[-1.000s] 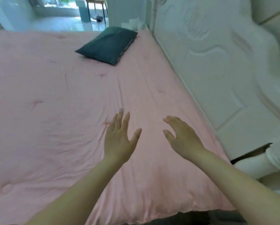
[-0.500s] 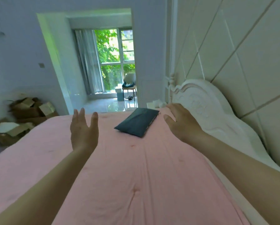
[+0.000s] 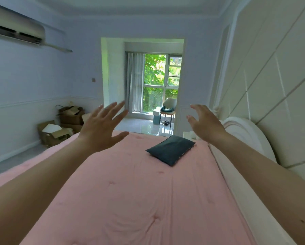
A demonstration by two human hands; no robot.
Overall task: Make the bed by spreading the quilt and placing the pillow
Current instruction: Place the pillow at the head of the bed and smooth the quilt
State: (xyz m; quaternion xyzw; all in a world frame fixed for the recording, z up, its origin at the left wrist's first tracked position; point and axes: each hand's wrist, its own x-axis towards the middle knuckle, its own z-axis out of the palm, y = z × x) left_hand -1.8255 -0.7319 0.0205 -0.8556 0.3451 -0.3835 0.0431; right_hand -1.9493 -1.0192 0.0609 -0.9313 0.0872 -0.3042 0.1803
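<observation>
A pink quilt (image 3: 130, 191) lies spread flat over the bed, filling the lower half of the view. A dark teal pillow (image 3: 171, 150) rests on it at the far end, close to the white headboard (image 3: 243, 137) on the right. My left hand (image 3: 102, 128) is raised above the quilt with fingers spread and holds nothing. My right hand (image 3: 205, 123) is raised at the same height, fingers apart and empty, up and to the right of the pillow. Both arms stretch forward over the bed.
Open cardboard boxes (image 3: 63, 126) stand on the floor at the left beyond the bed. A chair (image 3: 168, 110) sits by the window (image 3: 160, 84) in the alcove ahead. An air conditioner (image 3: 15, 30) hangs on the left wall. A padded wall panel runs along the right.
The view has tilted up from the quilt to the room. Both hands have lifted off the quilt and now hover higher and farther apart, fingers spread.
</observation>
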